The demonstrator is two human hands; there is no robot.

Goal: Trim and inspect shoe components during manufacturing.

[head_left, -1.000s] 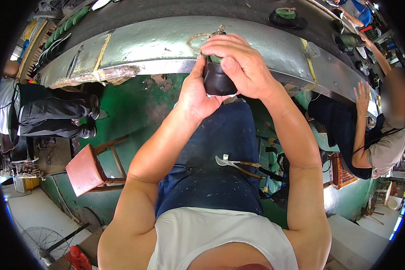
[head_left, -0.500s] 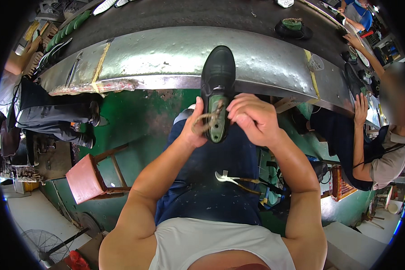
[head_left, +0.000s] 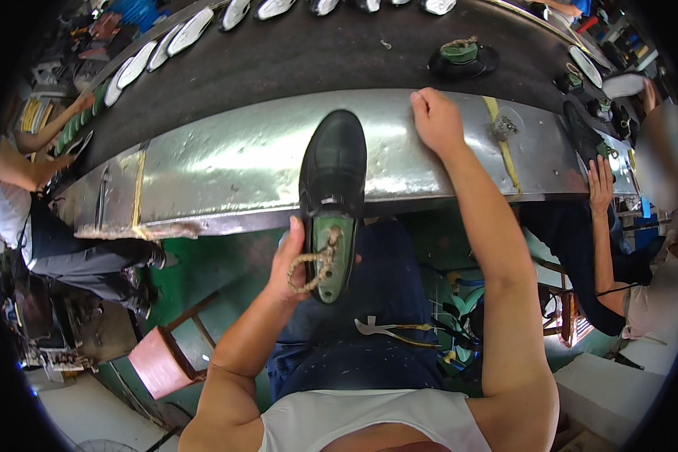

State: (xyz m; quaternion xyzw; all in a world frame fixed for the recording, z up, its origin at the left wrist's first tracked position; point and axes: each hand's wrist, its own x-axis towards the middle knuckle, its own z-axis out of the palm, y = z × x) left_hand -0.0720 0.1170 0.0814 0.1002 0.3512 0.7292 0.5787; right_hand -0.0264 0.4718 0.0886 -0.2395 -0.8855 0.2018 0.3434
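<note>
My left hand grips the heel end of a black shoe at the near edge of the metal-topped bench, toe pointing away from me. A green shoe last fills the shoe, and a braided rope loop hangs from it over my left fingers. My right hand is further out over the metal strip, to the right of the shoe toe, its fingers curled. Whatever may be under those fingers is hidden. On my lap lies a pair of lasting pincers with a pale metal head.
Another black shoe on a green last stands on the dark belt. Several white-soled shoes line its far side. A clear cup of small pieces sits on the metal strip. Co-workers are at both sides; a pink stool stands at left.
My right hand has left the rope loop and moved forward onto the metal strip. The shoe in my left hand has shifted left and nearer in the view, which itself has tilted up.
</note>
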